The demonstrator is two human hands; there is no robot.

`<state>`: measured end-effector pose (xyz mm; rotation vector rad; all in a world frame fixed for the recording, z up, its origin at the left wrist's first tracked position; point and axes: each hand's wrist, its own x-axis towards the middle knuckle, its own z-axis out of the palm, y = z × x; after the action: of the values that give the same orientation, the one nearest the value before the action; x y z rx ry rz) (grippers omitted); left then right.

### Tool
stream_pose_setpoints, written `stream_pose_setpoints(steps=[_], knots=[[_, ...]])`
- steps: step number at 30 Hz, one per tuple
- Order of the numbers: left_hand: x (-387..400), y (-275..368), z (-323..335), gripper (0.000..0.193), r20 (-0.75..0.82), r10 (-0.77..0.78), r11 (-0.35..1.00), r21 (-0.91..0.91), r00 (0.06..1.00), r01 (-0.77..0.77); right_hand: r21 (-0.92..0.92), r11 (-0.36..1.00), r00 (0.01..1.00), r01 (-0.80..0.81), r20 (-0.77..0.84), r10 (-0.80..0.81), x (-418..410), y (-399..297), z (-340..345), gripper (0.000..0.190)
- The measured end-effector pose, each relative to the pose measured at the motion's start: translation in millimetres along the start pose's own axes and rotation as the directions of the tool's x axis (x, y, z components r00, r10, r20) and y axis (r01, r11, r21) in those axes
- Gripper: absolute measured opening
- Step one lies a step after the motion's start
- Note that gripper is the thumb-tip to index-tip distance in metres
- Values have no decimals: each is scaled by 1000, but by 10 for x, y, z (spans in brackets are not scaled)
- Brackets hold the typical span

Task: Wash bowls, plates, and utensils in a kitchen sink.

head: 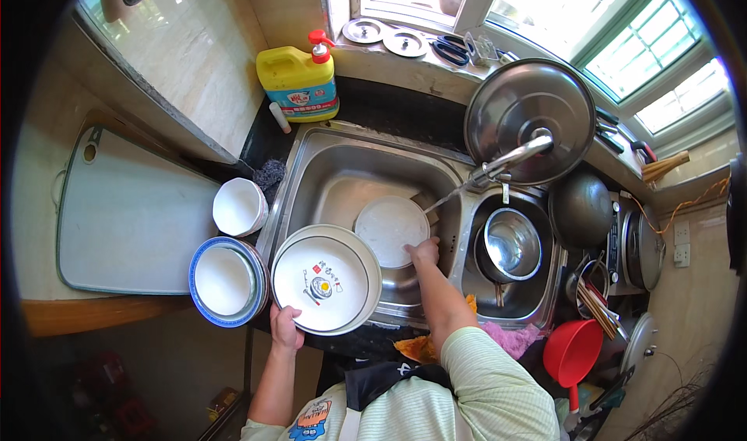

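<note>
My left hand (286,327) grips the near rim of a white shallow dish (327,266) with a printed egg-and-pan picture. This dish sits inside another white one, at the left front of the steel sink basin (327,178). Inside the basin, my right hand (424,251) has hold of the right edge of a smaller round white dish (392,231). Its fingers are partly hidden at the rim. A stream of water (446,198) runs from the chrome faucet (519,149) down by that dish's upper right edge.
Left of the sink stand stacked bowls (224,280), white bowls (239,207) and a dark scouring pad (269,175). A yellow detergent jug (297,85) stands behind. Steel bowls (513,245) fill part of the right basin. A large lid (496,108) leans behind the faucet; a red ladle (572,350) lies right.
</note>
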<state>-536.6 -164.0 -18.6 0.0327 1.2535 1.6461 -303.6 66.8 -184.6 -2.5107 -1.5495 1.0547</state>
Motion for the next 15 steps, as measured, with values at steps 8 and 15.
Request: stream_pose_setpoints(steps=[8, 15], knots=[[3, -2, 74, 62, 32, -5, 1000, -15, 999, 6, 22, 999, 999, -48, 16, 48, 556, 239, 97, 33], [-82, 81, 89, 62, 23, 20, 999, -28, 1000, -19, 28, 998, 996, -54, 78, 52, 253, 32, -95, 17]])
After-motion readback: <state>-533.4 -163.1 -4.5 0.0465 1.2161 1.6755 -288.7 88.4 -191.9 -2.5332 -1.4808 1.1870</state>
